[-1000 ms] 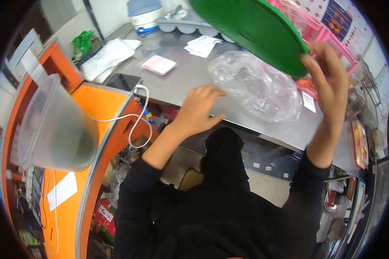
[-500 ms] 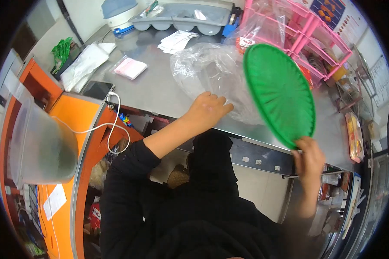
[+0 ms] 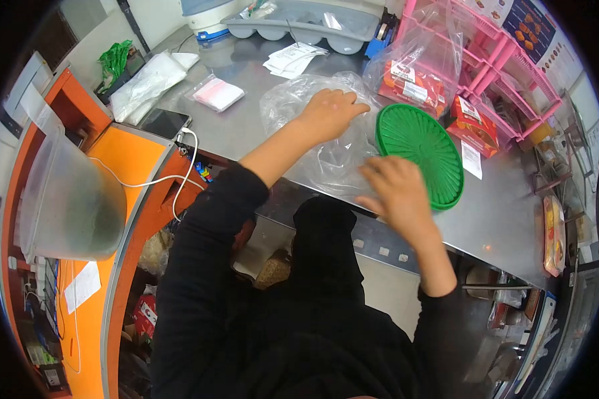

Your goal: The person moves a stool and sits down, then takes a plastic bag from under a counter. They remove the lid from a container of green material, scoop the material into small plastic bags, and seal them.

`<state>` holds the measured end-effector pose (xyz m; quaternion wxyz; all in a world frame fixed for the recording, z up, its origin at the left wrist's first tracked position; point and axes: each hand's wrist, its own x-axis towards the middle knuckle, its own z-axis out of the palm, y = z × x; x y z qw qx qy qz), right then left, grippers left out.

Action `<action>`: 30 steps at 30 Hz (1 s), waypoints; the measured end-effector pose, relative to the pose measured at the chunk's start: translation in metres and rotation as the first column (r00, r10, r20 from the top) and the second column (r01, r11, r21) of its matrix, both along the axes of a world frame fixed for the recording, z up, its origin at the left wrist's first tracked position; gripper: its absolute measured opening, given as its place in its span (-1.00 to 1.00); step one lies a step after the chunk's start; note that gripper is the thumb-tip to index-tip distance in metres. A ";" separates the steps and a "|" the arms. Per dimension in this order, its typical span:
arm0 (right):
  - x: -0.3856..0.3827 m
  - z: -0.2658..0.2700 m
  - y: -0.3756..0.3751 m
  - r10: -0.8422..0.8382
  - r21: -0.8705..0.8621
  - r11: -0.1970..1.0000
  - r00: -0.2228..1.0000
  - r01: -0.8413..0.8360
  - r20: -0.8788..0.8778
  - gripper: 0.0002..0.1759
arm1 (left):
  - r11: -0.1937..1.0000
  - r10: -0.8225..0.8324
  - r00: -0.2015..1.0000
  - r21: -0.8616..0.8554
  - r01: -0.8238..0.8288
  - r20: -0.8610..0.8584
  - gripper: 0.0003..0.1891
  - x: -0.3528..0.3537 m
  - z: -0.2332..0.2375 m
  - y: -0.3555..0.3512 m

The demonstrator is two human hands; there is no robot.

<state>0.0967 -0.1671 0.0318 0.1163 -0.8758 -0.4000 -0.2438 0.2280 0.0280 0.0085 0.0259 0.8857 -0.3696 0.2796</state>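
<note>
A crumpled clear plastic bag (image 3: 326, 163) lies across the steel table under both of my hands. My left hand (image 3: 331, 116) is on its upper part, fingers curled against the film; it looks closed on the bag, though the fingertips are hidden. Over the bag's right front part, my right hand (image 3: 400, 193) is slightly blurred, its fingers apart and nothing visible in them. Just beyond that hand, a round green ridged lid (image 3: 422, 153) rests on the table, overlapping the bag's right side.
Red boxes (image 3: 472, 126) stand by the pink rack (image 3: 492, 73), one inside a clear bag. Receipts (image 3: 293, 60), a grey tray (image 3: 299, 26) and a packet (image 3: 218, 93) sit behind. To the left are a phone (image 3: 165, 125) on a white cable and a large clear tub (image 3: 80, 199).
My right hand has let go of the green lid, now down on the table, and moved left over the bag. My left hand has moved farther up the bag. The view has shifted slightly.
</note>
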 end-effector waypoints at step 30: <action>0.114 0.050 0.357 0.263 0.313 0.935 0.915 -0.165 -0.305 -0.69 | 0.374 0.832 0.537 -0.858 -0.353 0.142 -0.91 -0.342 0.016 0.206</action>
